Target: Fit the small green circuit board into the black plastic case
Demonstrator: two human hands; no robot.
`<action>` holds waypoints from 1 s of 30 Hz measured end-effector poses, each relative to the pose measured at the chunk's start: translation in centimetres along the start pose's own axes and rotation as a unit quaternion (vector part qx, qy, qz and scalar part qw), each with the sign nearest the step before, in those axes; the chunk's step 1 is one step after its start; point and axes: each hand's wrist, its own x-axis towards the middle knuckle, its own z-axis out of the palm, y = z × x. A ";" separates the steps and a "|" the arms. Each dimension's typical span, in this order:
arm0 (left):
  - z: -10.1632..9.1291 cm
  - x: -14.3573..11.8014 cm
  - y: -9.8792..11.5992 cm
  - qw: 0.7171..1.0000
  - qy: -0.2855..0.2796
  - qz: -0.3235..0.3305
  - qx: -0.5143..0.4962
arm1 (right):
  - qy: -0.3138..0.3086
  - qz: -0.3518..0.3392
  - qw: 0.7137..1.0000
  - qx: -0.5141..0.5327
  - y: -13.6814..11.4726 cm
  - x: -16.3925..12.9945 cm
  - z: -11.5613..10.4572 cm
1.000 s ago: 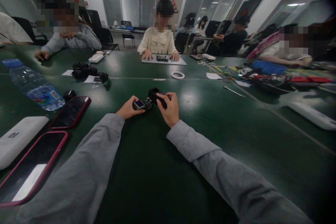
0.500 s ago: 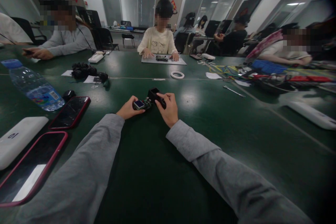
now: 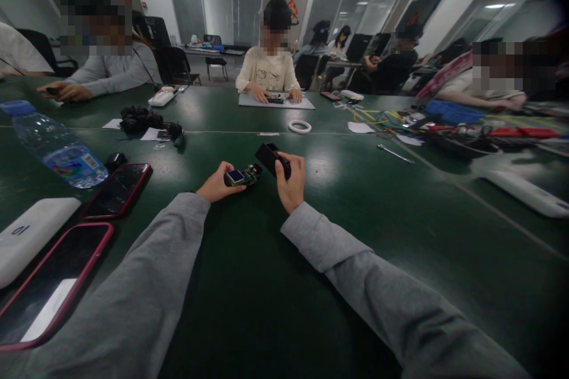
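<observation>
My left hand (image 3: 217, 183) grips a small green circuit board (image 3: 247, 175) with a little square screen on its near end. Thumb and fingers pinch the board at its left side, just above the green table. A black plastic casing (image 3: 270, 158) is in my right hand (image 3: 292, 183), tilted, with the thumb on its near face and the fingers behind. Between the board and the casing is a narrow gap; they look apart. The inside of the casing is turned out of sight.
At left lie two red-edged phones (image 3: 118, 190), a white power bank (image 3: 35, 237) and a tilted water bottle (image 3: 60, 148). Ahead are a white tape ring (image 3: 300, 127), a wrench (image 3: 395, 154) and tangled cables (image 3: 386, 121). A person (image 3: 271, 68) works opposite at a grey mat.
My right hand has moved slightly right and turned the black casing, drawing it away from the circuit board. My left hand and the board have stayed nearly still.
</observation>
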 end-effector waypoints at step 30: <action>0.1 1.6 -3.3 0.981 0.160 0.022 -0.108 | -0.056 0.126 0.989 0.045 1.8 -0.1 0.6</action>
